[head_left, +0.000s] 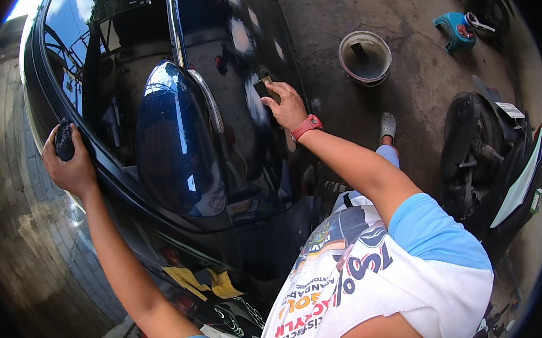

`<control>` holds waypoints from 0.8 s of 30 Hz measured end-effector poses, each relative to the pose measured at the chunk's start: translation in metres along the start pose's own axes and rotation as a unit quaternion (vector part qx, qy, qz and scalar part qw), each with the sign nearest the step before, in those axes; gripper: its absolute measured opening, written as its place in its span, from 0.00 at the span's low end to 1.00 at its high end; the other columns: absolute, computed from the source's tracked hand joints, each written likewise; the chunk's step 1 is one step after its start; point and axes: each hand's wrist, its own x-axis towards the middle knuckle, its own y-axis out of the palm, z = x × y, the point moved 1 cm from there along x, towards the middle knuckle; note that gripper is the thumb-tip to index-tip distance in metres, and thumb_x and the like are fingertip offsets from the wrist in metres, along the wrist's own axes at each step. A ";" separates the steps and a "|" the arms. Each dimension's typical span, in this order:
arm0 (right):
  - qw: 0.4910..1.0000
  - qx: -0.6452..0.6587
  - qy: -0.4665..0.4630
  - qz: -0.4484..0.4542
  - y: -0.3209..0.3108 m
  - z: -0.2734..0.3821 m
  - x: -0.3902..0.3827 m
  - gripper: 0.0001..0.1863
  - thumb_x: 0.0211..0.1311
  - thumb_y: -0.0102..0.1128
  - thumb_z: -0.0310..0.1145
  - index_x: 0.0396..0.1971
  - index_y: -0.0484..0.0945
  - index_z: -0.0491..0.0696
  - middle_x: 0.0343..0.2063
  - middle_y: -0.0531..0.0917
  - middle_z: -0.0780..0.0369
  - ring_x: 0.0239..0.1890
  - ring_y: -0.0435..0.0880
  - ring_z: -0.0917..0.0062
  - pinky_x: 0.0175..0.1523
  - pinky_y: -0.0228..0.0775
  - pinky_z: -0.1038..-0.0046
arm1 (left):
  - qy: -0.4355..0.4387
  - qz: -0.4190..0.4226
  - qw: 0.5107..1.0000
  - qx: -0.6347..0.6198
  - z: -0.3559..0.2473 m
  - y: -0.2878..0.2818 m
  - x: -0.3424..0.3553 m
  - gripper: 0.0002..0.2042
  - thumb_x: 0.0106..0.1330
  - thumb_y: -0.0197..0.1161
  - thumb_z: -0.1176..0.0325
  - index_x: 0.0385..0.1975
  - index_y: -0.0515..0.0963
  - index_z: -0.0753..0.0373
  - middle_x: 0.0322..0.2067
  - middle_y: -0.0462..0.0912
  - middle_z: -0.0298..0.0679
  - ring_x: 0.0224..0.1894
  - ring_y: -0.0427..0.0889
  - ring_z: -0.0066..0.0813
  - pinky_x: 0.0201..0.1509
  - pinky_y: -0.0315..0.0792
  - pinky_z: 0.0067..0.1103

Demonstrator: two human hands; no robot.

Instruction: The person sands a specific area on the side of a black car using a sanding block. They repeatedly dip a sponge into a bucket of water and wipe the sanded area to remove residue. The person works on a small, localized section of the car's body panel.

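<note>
left hand (70,167) — gripping a black wad (63,141) on the car's window edge | right hand (287,107) — pressing a dark pad (265,89) flat against the glossy car door (238,58) | side mirror (178,144) between the hands

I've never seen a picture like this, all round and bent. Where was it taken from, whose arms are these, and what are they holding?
It comes from a wide fisheye camera worn on a person's head, looking down, so straight edges curve. Both arms are that person's own. The left hand closes around a dark cloth wad at the edge of a glossy dark car. The right hand, with a red wristband, presses a small dark pad on the door near the side mirror. A round bucket stands on the concrete floor; a motorcycle is parked to the right.
</note>
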 end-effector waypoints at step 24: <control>0.994 -0.033 0.105 0.026 -0.003 0.008 0.026 0.23 0.63 0.76 0.42 0.54 0.86 0.45 0.50 0.87 0.55 0.56 0.85 0.58 0.63 0.77 0.61 | -0.008 0.005 1.000 -0.006 -0.002 0.000 -0.001 0.15 0.66 0.79 0.56 0.48 0.89 0.54 0.45 0.90 0.36 0.48 0.89 0.36 0.55 0.81 0.31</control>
